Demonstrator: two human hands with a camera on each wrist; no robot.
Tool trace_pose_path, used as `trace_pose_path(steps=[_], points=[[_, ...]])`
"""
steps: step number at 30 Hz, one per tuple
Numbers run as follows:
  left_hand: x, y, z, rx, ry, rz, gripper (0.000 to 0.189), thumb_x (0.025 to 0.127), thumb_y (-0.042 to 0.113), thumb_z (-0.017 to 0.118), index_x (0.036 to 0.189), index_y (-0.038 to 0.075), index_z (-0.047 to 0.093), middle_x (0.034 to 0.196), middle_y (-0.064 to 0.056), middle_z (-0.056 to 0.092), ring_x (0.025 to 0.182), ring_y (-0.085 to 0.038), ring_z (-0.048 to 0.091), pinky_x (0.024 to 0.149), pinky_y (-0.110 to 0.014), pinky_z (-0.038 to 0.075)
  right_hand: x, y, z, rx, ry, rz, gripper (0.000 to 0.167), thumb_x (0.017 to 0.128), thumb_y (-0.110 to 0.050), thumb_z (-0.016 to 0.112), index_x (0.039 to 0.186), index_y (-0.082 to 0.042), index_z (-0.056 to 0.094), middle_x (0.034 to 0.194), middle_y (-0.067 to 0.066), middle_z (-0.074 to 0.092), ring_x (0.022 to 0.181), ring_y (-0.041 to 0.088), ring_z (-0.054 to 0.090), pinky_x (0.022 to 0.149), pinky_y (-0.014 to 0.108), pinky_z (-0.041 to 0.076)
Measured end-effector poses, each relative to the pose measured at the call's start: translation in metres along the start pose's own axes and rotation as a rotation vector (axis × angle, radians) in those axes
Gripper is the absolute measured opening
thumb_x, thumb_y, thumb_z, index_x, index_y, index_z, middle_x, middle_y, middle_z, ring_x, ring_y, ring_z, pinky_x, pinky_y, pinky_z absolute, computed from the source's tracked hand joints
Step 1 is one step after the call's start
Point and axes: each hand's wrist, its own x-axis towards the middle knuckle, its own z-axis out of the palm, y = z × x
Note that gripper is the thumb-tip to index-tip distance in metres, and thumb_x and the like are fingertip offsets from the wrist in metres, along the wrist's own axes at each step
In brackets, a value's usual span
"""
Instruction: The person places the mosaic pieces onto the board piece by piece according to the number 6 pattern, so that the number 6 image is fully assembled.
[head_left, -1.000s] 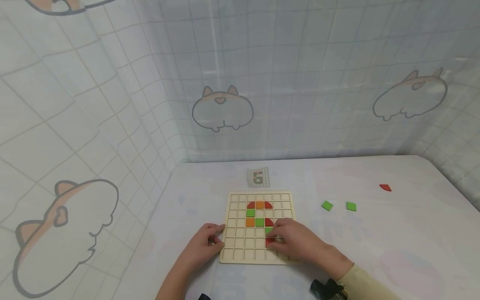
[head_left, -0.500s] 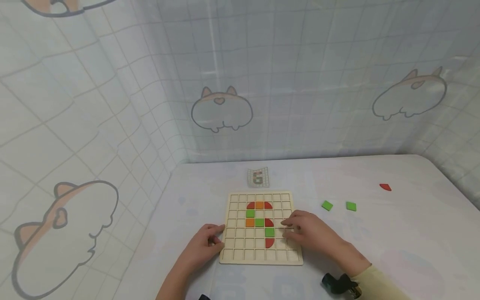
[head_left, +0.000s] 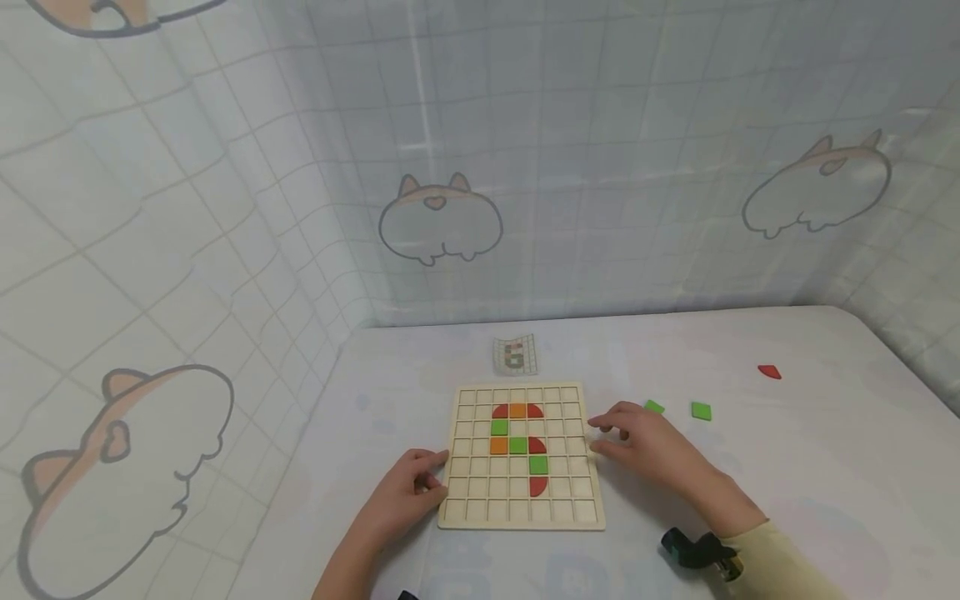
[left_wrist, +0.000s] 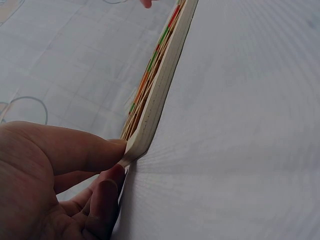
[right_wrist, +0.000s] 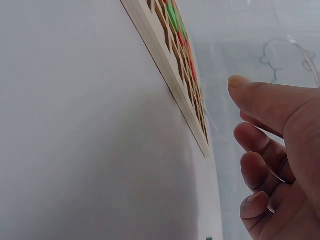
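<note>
Down on the white tabletop (head_left: 750,467) lies the wooden grid board (head_left: 521,521), square to the person, with bare cloth on all four sides. Its left edge is pinched near the front corner by the left hand (head_left: 408,492): thumb on top, curled fingers against the edge, as the left wrist view shows. Just off the board's right edge, the right hand (head_left: 645,446) hangs with loosely curled, slightly parted fingers holding nothing; the fingertips sit close to the rim, and whether they touch it cannot be told. Red, orange and green tiles (head_left: 517,444) fill cells in the middle of the grid. Beyond the right hand lie two loose green tiles (head_left: 701,410), and farther right a red tile (head_left: 768,372). Behind the board's far edge rests a small pattern card (head_left: 515,355).
</note>
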Motion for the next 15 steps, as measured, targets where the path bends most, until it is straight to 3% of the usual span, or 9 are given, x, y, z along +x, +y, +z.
trace_pose_path(steps=[15], points=[[0.000,-0.002,0.000,-0.012,0.002,-0.006,0.053,0.083,0.011,0.077,0.134,0.009,0.063,0.116,-0.001,0.053,0.087,-0.016,0.054,0.070,-0.026,0.045,0.000,0.030,-0.021,-0.071,0.101,0.023,0.037,0.084,-0.028,0.080,0.117,-0.013,0.073,0.099,-0.003,0.065,0.079,0.013,0.053,0.065,0.030,0.047]])
